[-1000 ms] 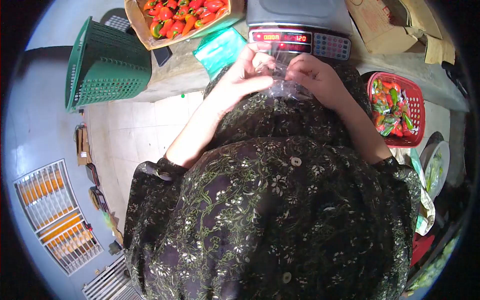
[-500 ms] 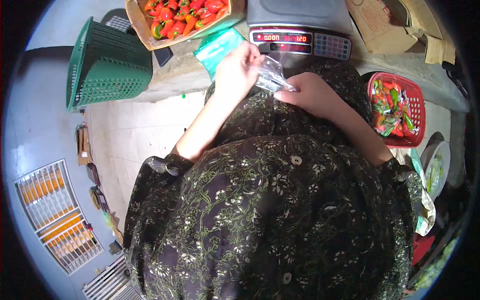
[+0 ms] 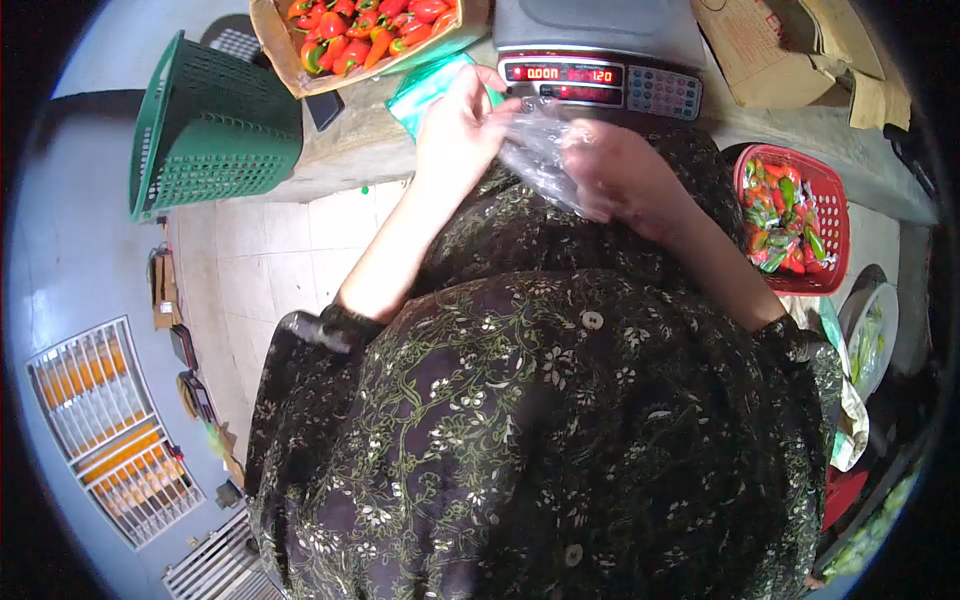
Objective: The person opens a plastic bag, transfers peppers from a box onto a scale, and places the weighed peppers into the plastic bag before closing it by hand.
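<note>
A clear plastic bag (image 3: 541,158) stretches between my two hands above my lap, just in front of the scale. My left hand (image 3: 463,122) pinches its left edge, with one finger lifted away. On the other side my right hand (image 3: 625,175), blurred by motion, is closed on the bag's right part. Beyond my left hand a green plastic packet (image 3: 410,100) lies on the ledge. The digital scale (image 3: 600,30) has lit red digits and a bare grey pan.
A box of red peppers (image 3: 270,45) stands at the back, beside a tall green basket (image 3: 220,130) and a dark phone (image 3: 325,110). Torn cardboard (image 3: 740,50) lies right of the scale. A red basket (image 3: 840,220) at the right holds bagged peppers.
The bag has been spread wider and hangs more open. My right hand has moved up slightly and is blurred; my left hand has shifted a little left, one finger lifting.
</note>
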A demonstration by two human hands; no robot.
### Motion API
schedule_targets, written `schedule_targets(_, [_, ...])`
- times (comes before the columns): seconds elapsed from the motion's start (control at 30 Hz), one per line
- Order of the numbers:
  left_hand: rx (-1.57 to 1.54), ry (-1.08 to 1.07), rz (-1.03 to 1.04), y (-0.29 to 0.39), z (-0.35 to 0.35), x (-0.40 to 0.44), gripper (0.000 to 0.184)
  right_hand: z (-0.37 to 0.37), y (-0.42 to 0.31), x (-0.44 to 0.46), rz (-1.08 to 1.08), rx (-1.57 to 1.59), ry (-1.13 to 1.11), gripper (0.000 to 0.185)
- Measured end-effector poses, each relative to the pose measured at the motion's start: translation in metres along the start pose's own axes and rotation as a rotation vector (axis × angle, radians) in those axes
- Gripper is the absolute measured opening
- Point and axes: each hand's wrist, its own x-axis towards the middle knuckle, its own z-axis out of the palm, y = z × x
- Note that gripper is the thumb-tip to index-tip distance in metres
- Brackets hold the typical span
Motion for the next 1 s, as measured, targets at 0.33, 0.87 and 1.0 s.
schedule_targets(0.33, [-0.71,-0.711,-0.149,0.04,0.014,-0.028,0.022,-0.041,0.04,0.022,0.011,-0.004,0.355,0.027])
schedule_targets(0.87, [0.726,-0.565,-0.251,-0.064,0.043,0.016,0.076,-0.072,0.094,0.039,0.133,0.041,0.37,0.025])
schedule_targets(1.0, [0.547,-0.535,-0.07,-0.055,0.065,0.017,0.079,-0.059,0.145,0.037,0.106,0.249,0.005,0.049])
